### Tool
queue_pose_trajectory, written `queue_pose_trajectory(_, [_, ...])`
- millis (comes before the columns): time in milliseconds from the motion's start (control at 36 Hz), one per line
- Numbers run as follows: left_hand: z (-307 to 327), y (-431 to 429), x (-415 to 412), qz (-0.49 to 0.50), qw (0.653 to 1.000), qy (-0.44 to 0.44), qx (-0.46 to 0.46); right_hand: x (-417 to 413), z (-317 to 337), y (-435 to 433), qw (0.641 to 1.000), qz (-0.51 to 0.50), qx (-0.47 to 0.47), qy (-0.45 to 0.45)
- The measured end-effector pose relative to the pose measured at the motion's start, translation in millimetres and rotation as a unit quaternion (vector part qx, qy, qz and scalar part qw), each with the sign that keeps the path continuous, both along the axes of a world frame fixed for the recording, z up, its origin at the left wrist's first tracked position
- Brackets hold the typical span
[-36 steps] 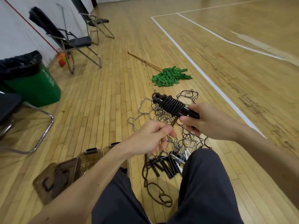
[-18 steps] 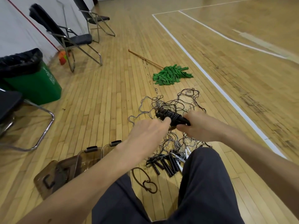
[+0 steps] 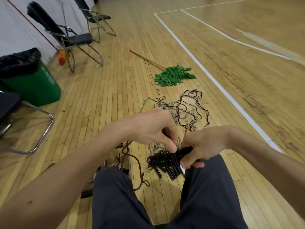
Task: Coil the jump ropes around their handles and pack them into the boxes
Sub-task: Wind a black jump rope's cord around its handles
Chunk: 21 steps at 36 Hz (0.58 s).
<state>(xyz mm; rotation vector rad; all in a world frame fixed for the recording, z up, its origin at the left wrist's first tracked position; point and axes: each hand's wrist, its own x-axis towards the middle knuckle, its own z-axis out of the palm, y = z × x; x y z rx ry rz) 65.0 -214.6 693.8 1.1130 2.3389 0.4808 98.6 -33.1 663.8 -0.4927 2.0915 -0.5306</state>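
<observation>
Gym floor [image 3: 105, 100] — mop [image 3: 173, 75] beyond rope-wound handles [image 3: 165, 160].

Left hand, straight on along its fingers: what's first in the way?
Likely the coiled jump rope gripped by the right hand: the left hand points its curled fingers down at it from close by; contact is unclear.

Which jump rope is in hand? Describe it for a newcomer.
Find the dark trousers at bottom centre. Between the knees, the right hand grips the coiled jump rope, black handles wound with glossy cord. Unlike the bare handles on the floor beneath, it is wrapped and held.
</observation>
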Motion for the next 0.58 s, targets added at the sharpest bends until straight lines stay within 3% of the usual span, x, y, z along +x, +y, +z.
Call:
queue_pose_trajectory(167, [-5,2,-3,-0.002,0.997,-0.073,0.03,6,1,-5,0.999,0.051,-0.007,0.002])
queue_pose_trajectory(333, [-5,-2,-8,0.017,0.982,-0.164,0.09,12,11,-4,0.994,0.072,-0.076,-0.04])
queue_pose_trajectory(583, [-19,-9,-11,0.017,0.941,-0.282,0.188,20,16,-3,0.981,0.075,-0.173,-0.037])
